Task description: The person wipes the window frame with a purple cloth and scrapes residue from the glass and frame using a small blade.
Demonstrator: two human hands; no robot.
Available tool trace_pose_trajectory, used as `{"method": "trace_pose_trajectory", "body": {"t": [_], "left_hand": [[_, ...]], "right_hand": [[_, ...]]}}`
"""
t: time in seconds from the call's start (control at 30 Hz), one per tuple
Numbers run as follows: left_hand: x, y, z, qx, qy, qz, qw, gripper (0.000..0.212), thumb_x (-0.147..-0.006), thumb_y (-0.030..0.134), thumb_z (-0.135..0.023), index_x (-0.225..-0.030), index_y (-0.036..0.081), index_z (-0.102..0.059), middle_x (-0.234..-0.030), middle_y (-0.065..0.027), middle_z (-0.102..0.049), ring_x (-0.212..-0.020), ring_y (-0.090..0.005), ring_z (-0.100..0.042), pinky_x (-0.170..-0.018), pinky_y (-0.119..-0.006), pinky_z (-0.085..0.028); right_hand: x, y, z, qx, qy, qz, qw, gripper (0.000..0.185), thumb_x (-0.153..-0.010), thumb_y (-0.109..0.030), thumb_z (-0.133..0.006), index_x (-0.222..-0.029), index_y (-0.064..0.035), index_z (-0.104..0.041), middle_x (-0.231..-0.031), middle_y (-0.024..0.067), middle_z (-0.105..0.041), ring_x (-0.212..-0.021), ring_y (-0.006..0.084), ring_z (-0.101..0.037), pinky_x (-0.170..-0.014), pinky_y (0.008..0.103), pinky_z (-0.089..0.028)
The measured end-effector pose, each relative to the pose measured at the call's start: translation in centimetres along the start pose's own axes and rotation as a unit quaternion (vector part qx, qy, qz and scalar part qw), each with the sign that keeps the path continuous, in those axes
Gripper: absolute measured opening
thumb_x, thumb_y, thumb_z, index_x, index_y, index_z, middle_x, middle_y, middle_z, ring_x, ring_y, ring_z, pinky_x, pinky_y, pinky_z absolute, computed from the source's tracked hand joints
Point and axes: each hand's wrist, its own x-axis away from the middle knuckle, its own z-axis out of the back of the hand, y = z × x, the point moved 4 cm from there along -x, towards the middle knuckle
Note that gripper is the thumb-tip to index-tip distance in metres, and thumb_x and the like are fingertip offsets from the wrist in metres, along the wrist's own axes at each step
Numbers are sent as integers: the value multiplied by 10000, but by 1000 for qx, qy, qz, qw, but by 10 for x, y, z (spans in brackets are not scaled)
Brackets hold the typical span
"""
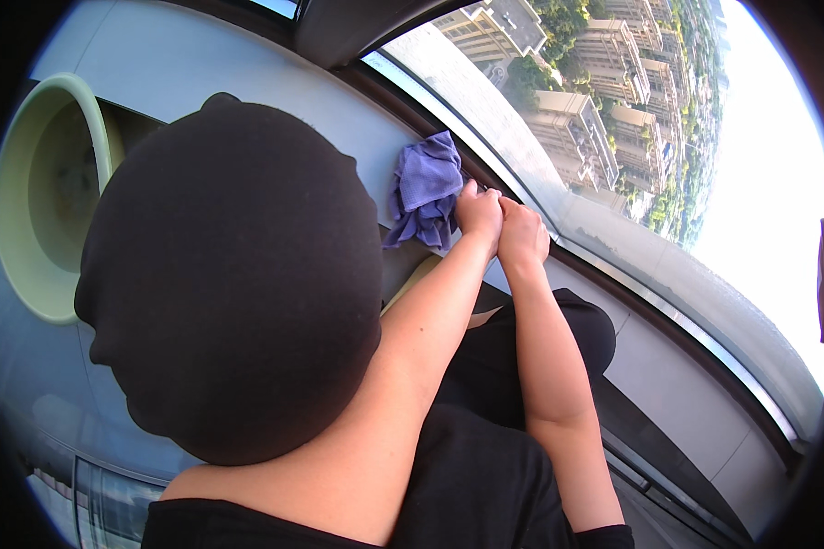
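My left hand [479, 214] is curled in a fist beside the dark window frame. A purple waffle-weave cloth [429, 180] bunches out from the left side of this fist and hangs in loose folds. My right hand [526, 232] is closed against the left one, thumb side touching it. What lies inside its fingers is hidden, and no cloth shows on that side. Both forearms stretch forward side by side. Below the cloth, a pale yellow edge [412, 281] shows, partly covered by my left arm.
A large rounded shape in black fabric [233, 274] blocks much of the view. Behind it stands a pale green basin [14, 226]. A dark window frame [632, 288] runs diagonally, with a pale ledge [673, 412] below it. Through the glass are buildings [577, 137] and trees.
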Motion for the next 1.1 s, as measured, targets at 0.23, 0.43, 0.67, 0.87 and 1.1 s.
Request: {"method": "trace_pose_trajectory", "body": {"t": [0.23, 0.43, 0.67, 0.87, 1.1], "left_hand": [[1, 11, 1, -196, -22, -36, 980, 460, -809, 104, -555, -1225, -63, -451, -1045, -186, -594, -937, -242, -580, -785, -327, -463], [5, 3, -2, -203, -24, -8, 979, 358, -789, 110, -552, -1092, -74, -505, -1064, -209, -586, -939, -271, -587, -789, -355, -468], [10, 12, -3, -232, 29, -72, 970, 301, -761, 92, -493, -1017, -61, -534, -973, -255, -607, -943, -399, -579, -852, -409, -450], [-6, 1, 0, -170, 33, -91, 981, 289, -753, 93, -489, -988, -68, -539, -922, -264, -615, -900, -402, -587, -821, -423, -451], [4, 18, -2, -268, 15, -66, 961, 337, -763, 108, -485, -1046, -69, -532, -1004, -271, -602, -975, -395, -573, -878, -407, -441]], "right_hand": [[3, -6, 8, 13, -40, -12, 999, 236, -865, -253, -470, -994, -180, -653, -967, 124, -648, -926, 312, -618, -794, 413, -480], [1, 4, 4, -7, -57, -33, 998, 250, -818, -285, -516, -989, -174, -660, -974, 165, -642, -947, 342, -603, -814, 420, -468], [1, 7, 0, -10, -22, 5, 1000, 216, -860, -211, -463, -970, -162, -642, -960, 111, -634, -915, 314, -620, -776, 411, -487], [2, 2, 0, -22, -9, 12, 1000, 210, -864, -207, -458, -973, -169, -634, -956, 104, -632, -912, 306, -620, -770, 407, -486], [1, 0, 1, -12, -24, 1, 1000, 205, -847, -234, -486, -963, -164, -640, -954, 119, -641, -913, 316, -617, -775, 413, -483]]}}
